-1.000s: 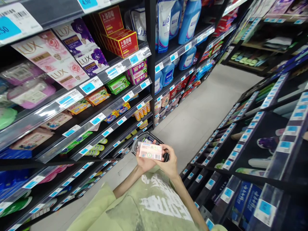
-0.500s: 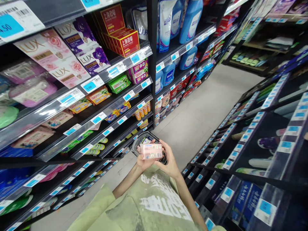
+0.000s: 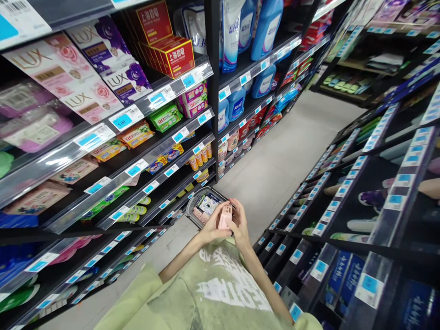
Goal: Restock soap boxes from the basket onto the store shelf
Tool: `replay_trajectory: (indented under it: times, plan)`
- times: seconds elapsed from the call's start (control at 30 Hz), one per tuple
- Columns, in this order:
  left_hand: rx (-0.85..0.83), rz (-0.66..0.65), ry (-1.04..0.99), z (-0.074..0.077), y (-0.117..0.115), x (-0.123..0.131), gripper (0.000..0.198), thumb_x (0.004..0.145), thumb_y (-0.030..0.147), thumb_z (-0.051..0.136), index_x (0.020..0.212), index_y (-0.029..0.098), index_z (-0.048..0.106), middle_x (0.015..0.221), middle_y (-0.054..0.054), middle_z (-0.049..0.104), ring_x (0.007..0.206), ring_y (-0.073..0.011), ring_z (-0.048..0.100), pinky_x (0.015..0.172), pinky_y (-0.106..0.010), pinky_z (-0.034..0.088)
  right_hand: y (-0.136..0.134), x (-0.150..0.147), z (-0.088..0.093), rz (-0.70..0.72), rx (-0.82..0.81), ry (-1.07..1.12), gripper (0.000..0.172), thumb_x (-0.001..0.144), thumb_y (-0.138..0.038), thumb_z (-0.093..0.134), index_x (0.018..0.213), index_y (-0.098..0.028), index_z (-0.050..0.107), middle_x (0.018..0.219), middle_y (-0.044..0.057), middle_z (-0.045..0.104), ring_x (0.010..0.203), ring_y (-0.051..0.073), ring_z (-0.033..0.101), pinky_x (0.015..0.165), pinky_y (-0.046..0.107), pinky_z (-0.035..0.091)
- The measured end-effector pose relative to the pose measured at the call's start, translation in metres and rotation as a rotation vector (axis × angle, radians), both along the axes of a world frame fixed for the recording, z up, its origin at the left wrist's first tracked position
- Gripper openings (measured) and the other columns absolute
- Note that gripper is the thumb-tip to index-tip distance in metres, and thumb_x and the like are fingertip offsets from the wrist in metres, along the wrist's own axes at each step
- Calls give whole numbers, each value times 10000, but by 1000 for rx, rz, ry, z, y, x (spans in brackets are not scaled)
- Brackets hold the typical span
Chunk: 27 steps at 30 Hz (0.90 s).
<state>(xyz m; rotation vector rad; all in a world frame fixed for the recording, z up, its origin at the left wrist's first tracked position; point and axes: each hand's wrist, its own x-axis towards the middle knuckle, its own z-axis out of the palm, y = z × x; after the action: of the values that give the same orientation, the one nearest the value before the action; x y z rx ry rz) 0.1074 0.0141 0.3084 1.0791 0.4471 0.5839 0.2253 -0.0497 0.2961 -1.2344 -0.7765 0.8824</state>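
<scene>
Both my hands hold a small pink soap box [image 3: 225,217] in front of my chest, turned so a narrow end faces me. My left hand [image 3: 210,229] grips its left side with curled fingers. My right hand [image 3: 240,224] wraps its right side. Just beyond the box hangs a dark shopping basket [image 3: 195,203] with several packets inside. I wear a pale green printed shirt [image 3: 220,288].
Black shelving on the left carries LUX soap boxes [image 3: 82,68], red boxes [image 3: 172,52] and blue detergent bottles [image 3: 264,27] behind blue price tags. Another shelf unit [image 3: 378,183] stands on the right. A grey floor aisle [image 3: 285,156] runs between them.
The pink box has been turned from its broad face to its narrow end between my hands. The view has shifted slightly, so shelves sit a bit further left.
</scene>
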Motion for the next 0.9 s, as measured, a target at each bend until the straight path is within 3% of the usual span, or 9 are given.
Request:
replay_trajectory:
  times: [0.2,0.47,0.73,0.9]
  plan:
    - [115,25,87,-8,-1,2,977,642,399,888,1491,261,424,1548,-126,424,1430,-396,390,1202,-544,293,1,-2,-1,-85,-5,68,581,857,-477,659,1367,-249,502,1436,138,552,1319,306,547,1063,503,504]
    - [256,40,201,-12,-1,2,991,642,338,892,1499,261,402,1569,-126,400,1436,-373,391,1206,-532,305,4,-4,-10,-107,-46,163,550,867,-493,610,1348,-243,516,1373,128,597,1258,288,594,1042,494,518]
    - [297,43,226,-11,0,3,1041,616,316,909,1509,260,378,1587,-122,374,1465,-360,350,1232,-507,268,7,-3,-13,-134,-99,224,496,885,-493,586,1307,-234,563,1325,119,638,1235,281,614,1016,474,539]
    - [300,136,310,-17,-2,4,981,632,228,855,1493,257,386,1562,-119,394,1448,-341,372,1213,-498,297,10,1,-13,-93,-128,236,454,889,-504,612,1253,-232,616,1332,108,658,1239,277,623,1046,475,531]
